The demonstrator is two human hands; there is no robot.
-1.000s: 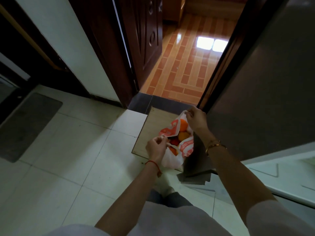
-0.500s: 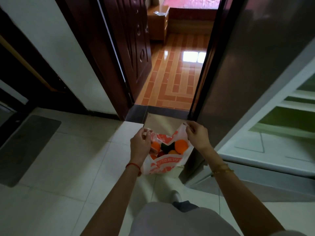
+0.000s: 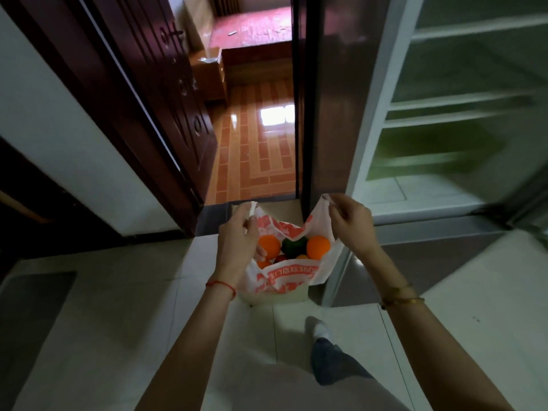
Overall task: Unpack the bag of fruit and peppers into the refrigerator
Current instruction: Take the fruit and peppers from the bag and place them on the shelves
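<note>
— Pinching the bag (image 3: pixel 289 274) by its two handles: left hand (image 3: pixel 237 244) curled on one at 9 o'clock of the opening, right hand (image 3: pixel 351 223) curled on the other at 2 o'clock. Held open above the floor (image 3: pixel 124 315).

— And inside?

— Two oranges (image 3: pixel 318 247), something dark green (image 3: pixel 293 246) between them, a bit of red lower down; too hidden to name further.

— Room?

— Pale tiled floor, dark mat (image 3: pixel 32 315) at 9 o'clock. Dark wooden door (image 3: pixel 166 93) ajar at 12 o'clock, orange-tiled room beyond. Refrigerator (image 3: pixel 462 120) open at 2 o'clock, blurred shelves, just beside the bag.

— Arms?

— Both stretched forward, wrists bent down. Red string (image 3: pixel 221 284) on the left wrist, gold bracelet (image 3: pixel 398 298) on the right.

— Any writing?

— Red print on the white plastic, digits "36" legible, other characters unclear.
</note>
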